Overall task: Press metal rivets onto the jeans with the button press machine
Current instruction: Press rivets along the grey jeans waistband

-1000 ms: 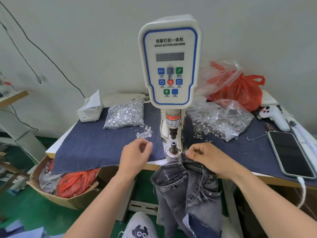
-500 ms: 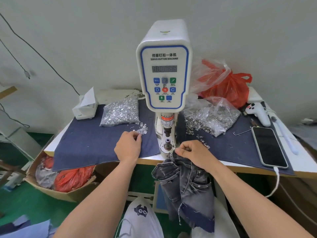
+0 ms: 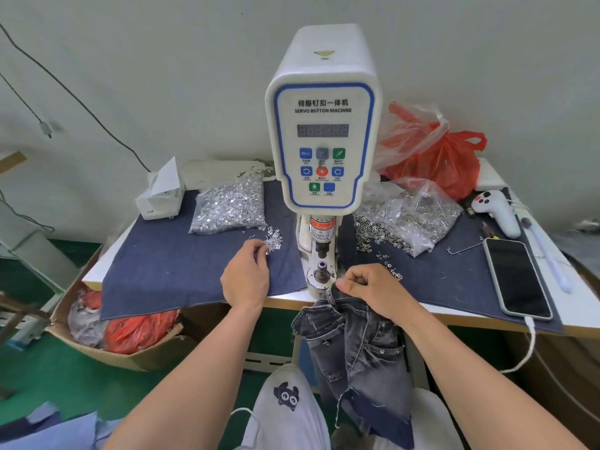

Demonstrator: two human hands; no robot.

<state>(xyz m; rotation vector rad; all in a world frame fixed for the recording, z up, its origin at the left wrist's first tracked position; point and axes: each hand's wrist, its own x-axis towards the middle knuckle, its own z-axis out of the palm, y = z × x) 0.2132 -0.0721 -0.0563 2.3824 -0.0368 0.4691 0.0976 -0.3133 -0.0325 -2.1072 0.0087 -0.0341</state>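
Pinching loose silver rivets point(image 3: 273, 239) at ten o'clock of the die, the left hand point(image 3: 247, 275) fetched stock; the right hand point(image 3: 370, 289) gripped the dark grey denim jeans point(image 3: 357, 349) at the white button press machine's point(image 3: 323, 141) lower die point(image 3: 320, 273), four o'clock, ready for positioning.

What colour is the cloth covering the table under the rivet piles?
Dark navy blue cloth, plain; head view.

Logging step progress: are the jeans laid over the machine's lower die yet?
No, the jeans hang off the table edge from the right hand, beside the bare lower die.
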